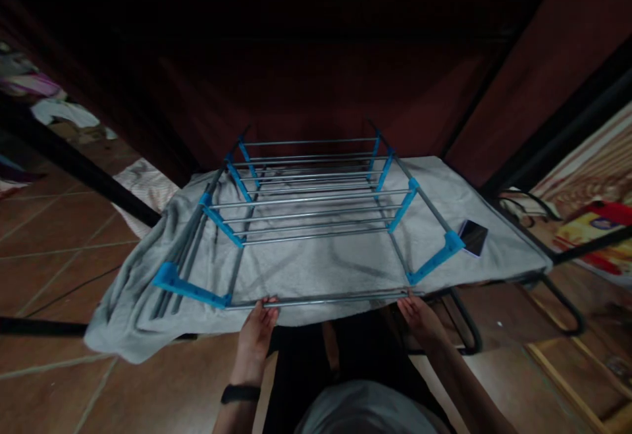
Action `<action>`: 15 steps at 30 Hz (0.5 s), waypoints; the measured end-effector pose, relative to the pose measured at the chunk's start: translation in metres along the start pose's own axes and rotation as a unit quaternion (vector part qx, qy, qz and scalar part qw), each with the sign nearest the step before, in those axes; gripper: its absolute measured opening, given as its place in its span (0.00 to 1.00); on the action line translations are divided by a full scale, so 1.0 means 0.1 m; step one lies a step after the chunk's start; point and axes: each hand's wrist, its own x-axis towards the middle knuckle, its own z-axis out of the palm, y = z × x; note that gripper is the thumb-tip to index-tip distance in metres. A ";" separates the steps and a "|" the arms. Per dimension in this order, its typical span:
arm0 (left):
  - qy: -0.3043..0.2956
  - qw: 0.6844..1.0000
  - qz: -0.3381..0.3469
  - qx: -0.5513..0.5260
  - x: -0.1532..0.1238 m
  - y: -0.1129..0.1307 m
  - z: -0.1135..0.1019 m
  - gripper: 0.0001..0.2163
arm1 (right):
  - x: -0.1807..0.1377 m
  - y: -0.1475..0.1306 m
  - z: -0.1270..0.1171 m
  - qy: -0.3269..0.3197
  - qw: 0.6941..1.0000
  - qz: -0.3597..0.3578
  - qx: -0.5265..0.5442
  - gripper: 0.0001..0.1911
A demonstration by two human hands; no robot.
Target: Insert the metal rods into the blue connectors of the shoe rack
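Note:
A shoe rack [316,198] of thin metal tubes and blue plastic brackets lies on a grey blanket [316,266]. Along its near end runs a metal tube [336,299], between the left blue bracket [197,292] and the right blue bracket [437,259]. My left hand [259,322] has its fingers closed around this tube, a little right of the left bracket. At the tube's right end, just below the right bracket, my right hand [417,315] grips it. Whether the tube's ends sit inside the brackets I cannot tell.
Several loose metal tubes [180,269] lie at the rack's left side. A dark phone [473,238] rests on the blanket at right. Black bed-frame bars [83,164] slant along both sides. A wooden frame [563,388] lies on the tiled floor at lower right.

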 end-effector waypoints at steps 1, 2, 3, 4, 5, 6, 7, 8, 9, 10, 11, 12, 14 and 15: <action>-0.001 1.000 0.003 0.003 0.00 0.00 0.01 0.09 | 0.00 0.00 0.00 0.021 1.000 0.013 0.013 0.11; -0.002 1.000 0.005 0.007 0.00 0.00 0.01 0.09 | 0.00 0.00 0.00 0.044 0.998 0.024 0.026 0.11; 0.000 1.000 0.005 0.011 0.00 0.00 0.02 0.10 | -0.01 -0.01 0.01 0.061 0.997 0.033 0.040 0.12; 0.004 1.000 0.004 0.017 0.00 0.00 0.03 0.10 | -0.02 -0.02 0.03 0.071 0.995 0.037 0.052 0.12; 0.009 1.000 0.001 0.023 0.01 0.00 0.03 0.11 | -0.03 -0.04 0.05 0.073 0.995 0.040 0.060 0.12; 0.016 0.999 -0.002 0.030 0.02 0.00 0.04 0.11 | -0.04 -0.07 0.07 0.073 0.994 0.044 0.066 0.13; 0.021 0.999 -0.004 0.036 0.03 0.00 0.03 0.11 | -0.05 -0.09 0.10 0.074 0.993 0.050 0.074 0.14; 0.023 0.999 -0.007 0.042 0.04 0.00 0.03 0.11 | -0.06 -0.11 0.13 0.076 0.992 0.057 0.084 0.15; 0.022 0.999 -0.009 0.046 0.04 0.00 0.02 0.11 | -0.06 -0.13 0.16 0.078 0.990 0.064 0.094 0.15; 0.018 0.999 -0.011 0.048 0.04 0.00 0.00 0.11 | -0.07 -0.15 0.18 0.082 0.989 0.071 0.104 0.15; 0.015 0.999 -0.012 0.048 0.04 0.00 -0.02 0.11 | -0.07 -0.17 0.21 0.085 0.987 0.077 0.114 0.14; 0.014 0.999 -0.011 0.049 0.04 0.00 -0.04 0.11 | -0.07 -0.18 0.23 0.087 0.986 0.081 0.122 0.14; 0.019 0.998 -0.008 0.051 0.02 0.00 -0.09 0.12 | -0.08 -0.18 0.28 0.085 0.984 0.085 0.130 0.13; 0.023 0.998 -0.006 0.055 0.01 0.01 -0.11 0.12 | -0.09 -0.18 0.31 0.084 0.984 0.087 0.134 0.13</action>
